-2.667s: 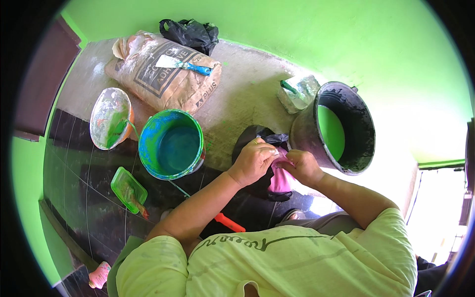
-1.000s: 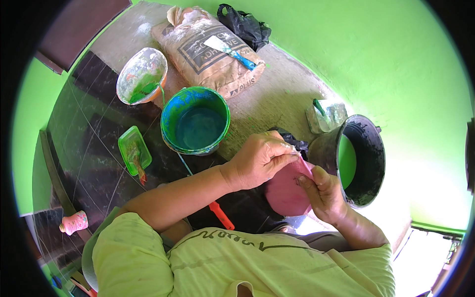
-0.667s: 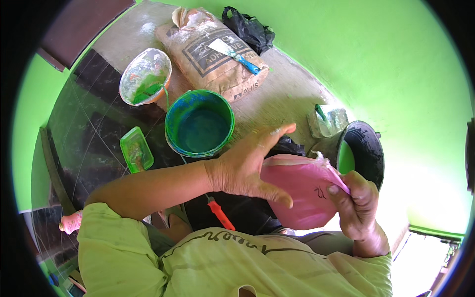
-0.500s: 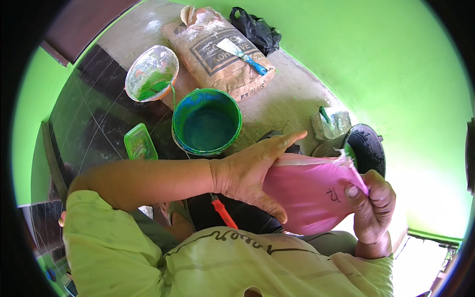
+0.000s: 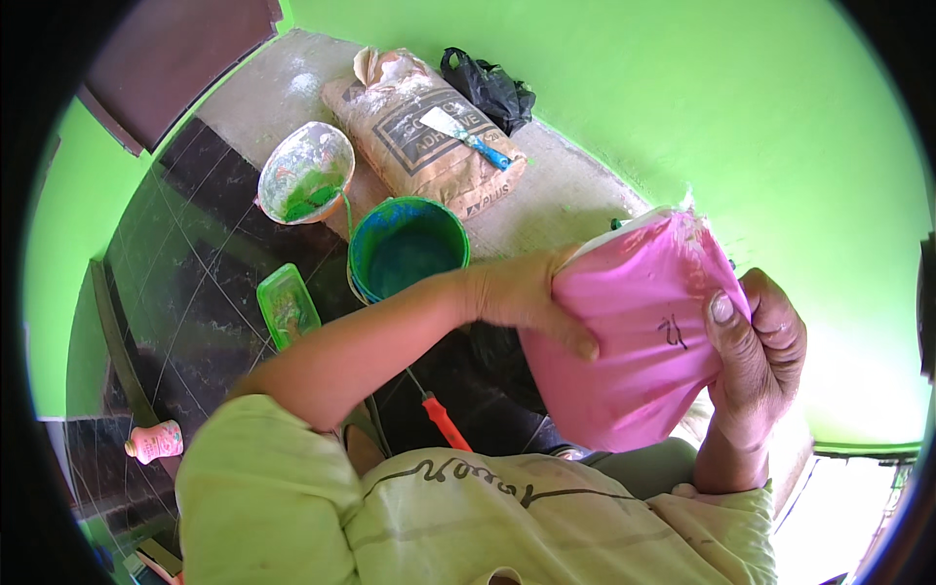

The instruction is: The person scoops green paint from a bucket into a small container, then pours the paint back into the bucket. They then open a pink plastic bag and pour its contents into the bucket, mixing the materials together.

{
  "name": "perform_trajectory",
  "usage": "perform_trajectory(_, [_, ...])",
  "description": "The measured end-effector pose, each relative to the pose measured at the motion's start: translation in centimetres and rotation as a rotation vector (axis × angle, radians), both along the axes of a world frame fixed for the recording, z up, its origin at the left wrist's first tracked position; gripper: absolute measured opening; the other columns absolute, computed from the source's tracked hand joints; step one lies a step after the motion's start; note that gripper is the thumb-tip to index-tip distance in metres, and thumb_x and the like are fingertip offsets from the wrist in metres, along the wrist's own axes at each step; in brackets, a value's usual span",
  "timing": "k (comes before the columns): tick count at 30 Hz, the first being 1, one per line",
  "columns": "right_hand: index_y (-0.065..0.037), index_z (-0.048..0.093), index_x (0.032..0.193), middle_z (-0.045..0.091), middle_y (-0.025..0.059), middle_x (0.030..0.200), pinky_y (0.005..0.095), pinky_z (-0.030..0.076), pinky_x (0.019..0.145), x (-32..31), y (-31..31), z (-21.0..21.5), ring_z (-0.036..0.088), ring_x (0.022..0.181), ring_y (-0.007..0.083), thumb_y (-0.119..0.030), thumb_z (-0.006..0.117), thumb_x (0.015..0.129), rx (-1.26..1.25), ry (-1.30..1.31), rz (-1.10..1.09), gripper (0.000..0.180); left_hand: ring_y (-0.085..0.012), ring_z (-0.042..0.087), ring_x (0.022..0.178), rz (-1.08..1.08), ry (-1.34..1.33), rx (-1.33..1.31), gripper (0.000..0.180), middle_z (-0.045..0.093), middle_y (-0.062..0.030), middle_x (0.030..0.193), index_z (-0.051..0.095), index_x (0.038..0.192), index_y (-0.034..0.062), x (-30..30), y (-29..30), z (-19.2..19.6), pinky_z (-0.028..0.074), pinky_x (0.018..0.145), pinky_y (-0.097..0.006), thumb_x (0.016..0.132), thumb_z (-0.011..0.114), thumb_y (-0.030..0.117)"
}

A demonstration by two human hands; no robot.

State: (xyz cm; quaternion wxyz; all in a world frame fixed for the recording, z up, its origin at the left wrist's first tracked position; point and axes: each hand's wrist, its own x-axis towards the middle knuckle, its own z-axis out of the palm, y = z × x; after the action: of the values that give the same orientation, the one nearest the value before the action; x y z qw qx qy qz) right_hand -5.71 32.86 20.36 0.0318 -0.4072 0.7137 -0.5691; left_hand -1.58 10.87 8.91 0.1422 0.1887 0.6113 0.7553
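Observation:
A pink plastic bag [image 5: 629, 375] with a ragged, torn top edge and a dark handwritten mark hangs upright before my chest. My right hand [image 5: 759, 336] pinches its right edge, thumb in front and fingers curled behind. Against its left side my left hand [image 5: 531, 300] is closed, the thumb pressing on the front face while its fingers go out of sight behind the bag. What the bag contains is hidden. Beyond my left forearm stands a green bucket [image 5: 460, 255] with bluish-green liquid inside. Below that forearm lies a tool with a red handle [image 5: 446, 422] and a thin metal rod.
A brown paper sack [image 5: 356, 102] carries a scraper with a blue handle [image 5: 487, 152]. Left of it are a bowl smeared white and green [image 5: 278, 161] and a green tray [image 5: 276, 292]. A black plastic bag [image 5: 492, 93] rests by the green wall [image 5: 702, 107]. A pink bottle [image 5: 156, 442] is far left.
My left hand, spread beside the pink bag before, has closed onto its left side. The bag has risen and turned its face toward me, covering the dark bucket at right.

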Motion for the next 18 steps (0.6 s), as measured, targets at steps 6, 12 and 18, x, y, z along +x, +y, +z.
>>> perform_trajectory(6, [-0.011, 0.055, 0.076, 0.039, -0.0089, 0.068, 0.0212, 0.024, 0.061, -0.2, -0.1, 0.3, 0.03, 0.064, 0.0037, -0.01, 0.064, 0.101, -0.026, 0.008, -0.047, 0.026, -0.0191, 0.056, 0.129, -0.011, -0.001, 0.284, 0.101, 0.062, -0.0091, 0.138, 0.049, 0.147, 0.0024, -0.8, 1.4, -5.1, 0.046, 0.11, -0.038, 0.061, 0.1, 0.022])
perform_trajectory(12, [-0.01, 0.056, 0.075, 0.044, -0.0081, 0.069, 0.0235, 0.029, 0.061, -0.1, -2.2, -0.8, 0.035, 0.065, 0.0046, -0.013, 0.068, 0.099, 0.174, -0.02, 0.021, 0.027, -0.0217, 0.054, 0.132, -0.01, 0.085, 0.319, 0.112, 0.059, -0.0103, 0.142, 0.043, 0.152, 0.0053, 0.8, 3.0, -8.7, 0.046, 0.111, -0.04, 0.058, 0.102, 0.019])
perform_trajectory(18, [-0.007, 0.055, 0.075, 0.047, -0.0056, 0.069, 0.0253, 0.034, 0.057, 0.2, -6.7, -4.0, 0.039, 0.064, 0.0043, -0.009, 0.066, 0.1, 0.312, -0.182, 0.192, 0.028, -0.0235, 0.056, 0.13, -0.126, -0.163, 0.5, 0.104, 0.063, -0.0106, 0.137, 0.049, 0.147, 0.0037, 3.6, 3.6, -14.0, 0.047, 0.111, -0.042, 0.057, 0.101, 0.013])
